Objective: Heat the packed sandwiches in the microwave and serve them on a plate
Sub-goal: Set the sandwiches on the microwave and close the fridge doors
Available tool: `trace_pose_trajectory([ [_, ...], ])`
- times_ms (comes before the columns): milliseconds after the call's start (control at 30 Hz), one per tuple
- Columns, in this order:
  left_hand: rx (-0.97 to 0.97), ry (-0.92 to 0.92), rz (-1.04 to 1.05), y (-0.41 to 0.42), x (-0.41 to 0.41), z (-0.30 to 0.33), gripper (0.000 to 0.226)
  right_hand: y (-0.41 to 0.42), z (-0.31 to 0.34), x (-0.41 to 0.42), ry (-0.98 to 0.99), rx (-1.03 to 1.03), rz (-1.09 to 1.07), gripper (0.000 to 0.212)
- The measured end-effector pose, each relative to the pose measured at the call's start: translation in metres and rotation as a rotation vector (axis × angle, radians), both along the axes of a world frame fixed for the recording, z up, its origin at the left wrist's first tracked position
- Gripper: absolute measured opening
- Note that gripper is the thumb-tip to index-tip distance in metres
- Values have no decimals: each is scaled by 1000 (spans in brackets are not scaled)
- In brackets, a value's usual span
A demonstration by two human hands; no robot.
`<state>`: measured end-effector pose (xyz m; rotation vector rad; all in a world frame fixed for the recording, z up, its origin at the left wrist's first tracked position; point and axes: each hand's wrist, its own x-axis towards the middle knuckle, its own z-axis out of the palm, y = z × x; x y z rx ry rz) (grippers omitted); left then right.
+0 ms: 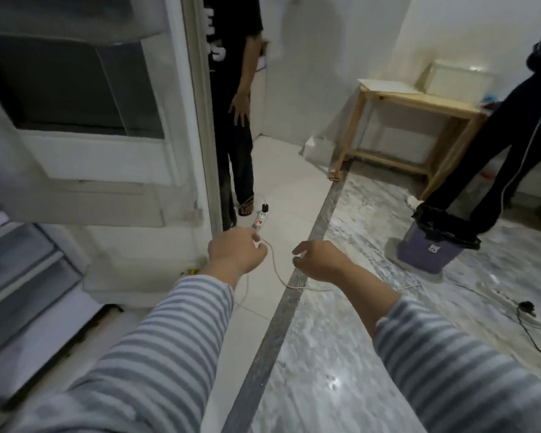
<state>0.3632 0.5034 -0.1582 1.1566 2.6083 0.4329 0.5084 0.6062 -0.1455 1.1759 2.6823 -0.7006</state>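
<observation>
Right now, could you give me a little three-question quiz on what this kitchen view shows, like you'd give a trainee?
1. True or false: the left hand grips a sandwich pack.
2. What stands under the wooden table, at its right end? A) purple bin B) microwave C) chair
3. Fill in: the white cord runs across the floor to a ___ with a red light.

Key: 1. False; both it and the right hand hold nothing, fingers loosely curled. 2. A, the black-lined purple bin. 3. power strip.
</observation>
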Motion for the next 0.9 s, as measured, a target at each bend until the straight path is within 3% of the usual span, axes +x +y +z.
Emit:
trace_pose_trajectory([
  [233, 215, 376, 303, 7, -52, 41, 36, 41, 46, -108, 77, 145, 458, 31],
  [400, 224, 628, 615, -1, -91, 82, 70, 63, 102, -183, 228, 298, 756, 42],
  [467, 180, 655, 724, -1, -103, 95, 88, 64, 124, -209, 370, 341, 809, 53],
  [633, 236, 671, 878, 11, -117, 115, 119, 61, 159, -258, 663, 674, 990, 89],
  [733, 199, 654, 931, 20, -122, 115, 134, 60, 161, -277, 709, 840, 1058, 105],
  [900, 130, 611, 975, 20, -134, 110, 141, 63, 149, -298, 759, 885, 1079, 120],
])
